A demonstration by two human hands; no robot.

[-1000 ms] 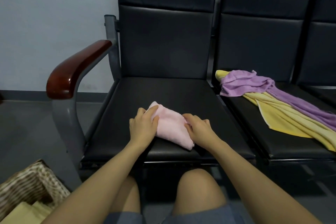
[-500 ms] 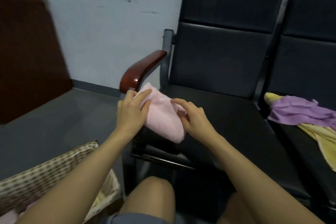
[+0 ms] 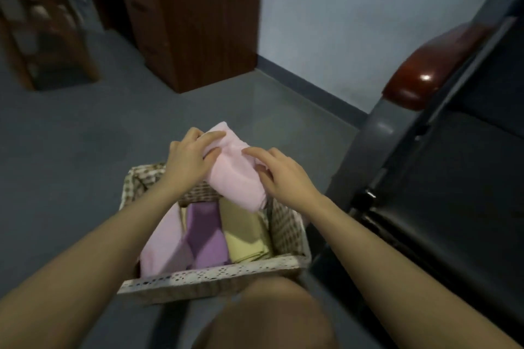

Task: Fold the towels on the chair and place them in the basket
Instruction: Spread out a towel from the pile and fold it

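Above the wicker basket (image 3: 215,278) | folded pink towel (image 3: 236,176) is being held aloft, long axis slanting toward the far rim | it is being pinched at both ends by left hand (image 3: 188,160) and right hand (image 3: 279,176) | basket lying directly below.

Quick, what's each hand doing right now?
Left hand: grips the folded pink towel above the basket.
Right hand: holds the same towel.

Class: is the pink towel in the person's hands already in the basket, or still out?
Out. Both hands hold the folded pink towel above the basket.
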